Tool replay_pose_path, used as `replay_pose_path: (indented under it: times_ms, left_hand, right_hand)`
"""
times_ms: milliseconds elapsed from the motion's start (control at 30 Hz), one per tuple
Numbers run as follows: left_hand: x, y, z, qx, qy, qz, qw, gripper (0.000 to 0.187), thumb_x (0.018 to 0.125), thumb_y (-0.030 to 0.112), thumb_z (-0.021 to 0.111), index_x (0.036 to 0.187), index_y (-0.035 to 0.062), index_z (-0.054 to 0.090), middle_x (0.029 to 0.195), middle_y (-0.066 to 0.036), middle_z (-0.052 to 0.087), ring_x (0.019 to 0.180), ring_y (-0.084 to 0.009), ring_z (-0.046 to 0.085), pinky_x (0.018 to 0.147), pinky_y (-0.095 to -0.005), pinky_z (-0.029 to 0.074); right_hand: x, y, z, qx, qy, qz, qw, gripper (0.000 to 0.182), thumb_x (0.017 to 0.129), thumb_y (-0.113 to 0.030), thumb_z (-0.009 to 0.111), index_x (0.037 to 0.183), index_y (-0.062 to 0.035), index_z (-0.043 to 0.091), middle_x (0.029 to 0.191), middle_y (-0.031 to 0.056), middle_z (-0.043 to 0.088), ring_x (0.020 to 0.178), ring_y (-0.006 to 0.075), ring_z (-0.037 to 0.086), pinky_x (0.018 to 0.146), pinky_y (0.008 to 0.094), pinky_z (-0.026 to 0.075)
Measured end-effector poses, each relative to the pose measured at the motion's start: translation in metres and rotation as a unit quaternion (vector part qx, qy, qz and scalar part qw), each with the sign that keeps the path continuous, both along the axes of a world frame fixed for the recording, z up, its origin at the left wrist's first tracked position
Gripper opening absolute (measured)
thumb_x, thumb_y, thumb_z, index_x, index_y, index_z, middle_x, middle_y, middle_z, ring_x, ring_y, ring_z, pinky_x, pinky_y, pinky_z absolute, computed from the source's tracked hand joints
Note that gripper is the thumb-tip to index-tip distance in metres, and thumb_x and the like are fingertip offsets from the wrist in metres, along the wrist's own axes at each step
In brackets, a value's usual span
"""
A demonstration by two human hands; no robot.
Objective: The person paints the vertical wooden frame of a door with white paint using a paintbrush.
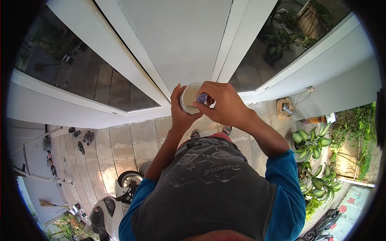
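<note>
My left hand [183,114] is wrapped round a pale round tub [188,97], held up in front of my chest with its open top towards me. Inside the tub a flat cream-yellow surface shows. My right hand [226,101] pinches a small tool with a purple end [202,98] over the tub's right side. The tool's other end is hidden, and I cannot tell its kind. Both hands are close together at the tub, with the right fingertips right at its opening. Behind them stands a white door panel [177,44].
Dark glass panes [257,76] flank the door panel. A pot-like holder [285,108] stands by the wall at right, near leafy plants [315,140]. Several shoes [88,137] lie on the tiled floor [120,144] at left. A parked motorbike [106,215] stands behind at left.
</note>
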State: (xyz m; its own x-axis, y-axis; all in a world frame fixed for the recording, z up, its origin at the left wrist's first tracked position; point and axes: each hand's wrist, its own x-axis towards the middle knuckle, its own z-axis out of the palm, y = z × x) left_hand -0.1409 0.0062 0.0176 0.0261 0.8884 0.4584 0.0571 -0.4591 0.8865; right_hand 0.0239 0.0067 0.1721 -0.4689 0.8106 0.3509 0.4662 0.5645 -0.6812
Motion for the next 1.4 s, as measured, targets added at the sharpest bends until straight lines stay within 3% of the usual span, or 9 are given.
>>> replay_pose_path:
  times_ms: [333, 433, 500, 733, 833, 900, 1067, 1300, 1400]
  left_hand:
    - [0.008, -0.004, 0.001, 0.001, 0.003, 0.007, 1.000, 0.109, 0.062, 0.008, 0.088, 0.147, 0.0058, 0.021, 0.132, -0.017, 0.049, 0.120, -0.0281, 0.053, 0.100, -0.0412, 0.045]
    - [0.010, -0.003, 0.000, 0.008, 0.016, 0.018, 1.000, 0.109, 0.062, 0.008, 0.088, 0.147, 0.0055, 0.021, 0.131, -0.017, 0.050, 0.120, -0.0281, 0.053, 0.100, -0.0412, 0.045]
    - [0.012, -0.003, 0.002, 0.011, 0.027, 0.029, 0.999, 0.109, 0.062, 0.008, 0.088, 0.147, 0.0054, 0.021, 0.131, -0.017, 0.050, 0.120, -0.0282, 0.053, 0.100, -0.0413, 0.046]
    - [0.029, -0.001, 0.005, -0.014, 0.008, 0.056, 0.998, 0.112, 0.059, 0.008, 0.091, 0.147, 0.0048, 0.021, 0.132, -0.017, 0.048, 0.122, -0.0283, 0.052, 0.101, -0.0412, 0.044]
    - [0.039, 0.003, -0.003, -0.024, 0.004, 0.073, 0.997, 0.113, 0.059, 0.009, 0.091, 0.147, 0.0049, 0.021, 0.133, -0.017, 0.047, 0.123, -0.0285, 0.050, 0.103, -0.0412, 0.043]
    - [0.046, 0.006, -0.004, -0.032, 0.008, 0.087, 0.996, 0.113, 0.059, 0.009, 0.092, 0.147, 0.0049, 0.022, 0.134, -0.018, 0.046, 0.124, -0.0286, 0.049, 0.103, -0.0412, 0.042]
    - [0.067, 0.011, -0.006, -0.042, 0.010, 0.097, 0.994, 0.113, 0.058, 0.010, 0.091, 0.148, 0.0068, 0.022, 0.135, -0.016, 0.041, 0.126, -0.0276, 0.045, 0.105, -0.0401, 0.040]
    - [0.085, 0.012, -0.006, -0.035, 0.015, 0.150, 0.988, 0.109, 0.060, 0.007, 0.090, 0.146, 0.0048, 0.024, 0.133, -0.017, 0.046, 0.124, -0.0283, 0.049, 0.103, -0.0405, 0.042]
    - [0.086, 0.010, -0.008, -0.047, 0.010, 0.159, 0.986, 0.108, 0.059, 0.006, 0.089, 0.146, 0.0050, 0.024, 0.134, -0.017, 0.046, 0.125, -0.0283, 0.048, 0.104, -0.0405, 0.041]
  right_hand:
    - [0.016, -0.004, 0.001, -0.006, 0.054, 0.005, 0.999, 0.016, 0.079, -0.008, 0.071, 0.084, 0.0008, 0.059, 0.077, 0.0119, 0.062, 0.060, 0.0250, 0.063, 0.056, 0.0329, 0.051]
    - [0.020, -0.002, -0.002, 0.042, 0.035, -0.005, 0.998, 0.020, 0.080, -0.010, 0.076, 0.082, -0.0002, 0.058, 0.072, 0.0112, 0.062, 0.061, 0.0203, 0.062, 0.054, 0.0289, 0.050]
    - [0.023, -0.002, 0.001, -0.017, 0.059, -0.004, 0.998, 0.019, 0.080, -0.009, 0.076, 0.081, -0.0004, 0.058, 0.071, 0.0111, 0.062, 0.060, 0.0198, 0.061, 0.055, 0.0297, 0.049]
    - [0.047, 0.012, -0.011, -0.017, 0.075, -0.006, 0.997, 0.018, 0.080, -0.009, 0.074, 0.082, 0.0000, 0.059, 0.073, 0.0103, 0.062, 0.059, 0.0163, 0.061, 0.055, 0.0274, 0.049]
    - [0.064, 0.021, -0.032, -0.071, 0.188, -0.076, 0.977, 0.017, 0.082, -0.007, 0.074, 0.083, 0.0003, 0.059, 0.072, 0.0070, 0.062, 0.060, 0.0104, 0.059, 0.055, 0.0244, 0.047]
    - [0.076, 0.027, -0.045, -0.182, 0.343, -0.117, 0.914, 0.015, 0.084, -0.005, 0.072, 0.083, 0.0002, 0.058, 0.074, 0.0048, 0.063, 0.061, 0.0078, 0.057, 0.056, 0.0224, 0.046]
    - [0.105, 0.032, -0.057, -0.256, 0.424, -0.155, 0.855, 0.015, 0.084, -0.002, 0.072, 0.084, 0.0007, 0.057, 0.074, 0.0068, 0.063, 0.062, 0.0110, 0.062, 0.058, 0.0243, 0.051]
    - [0.133, 0.024, -0.065, -0.275, 0.385, -0.166, 0.865, 0.014, 0.084, -0.001, 0.071, 0.088, 0.0021, 0.058, 0.078, 0.0086, 0.065, 0.070, 0.0148, 0.068, 0.062, 0.0251, 0.055]
    - [0.143, 0.020, -0.073, -0.266, 0.301, -0.131, 0.906, 0.020, 0.083, -0.006, 0.076, 0.098, 0.0039, 0.066, 0.077, 0.0075, 0.067, 0.067, 0.0098, 0.065, 0.059, 0.0236, 0.053]
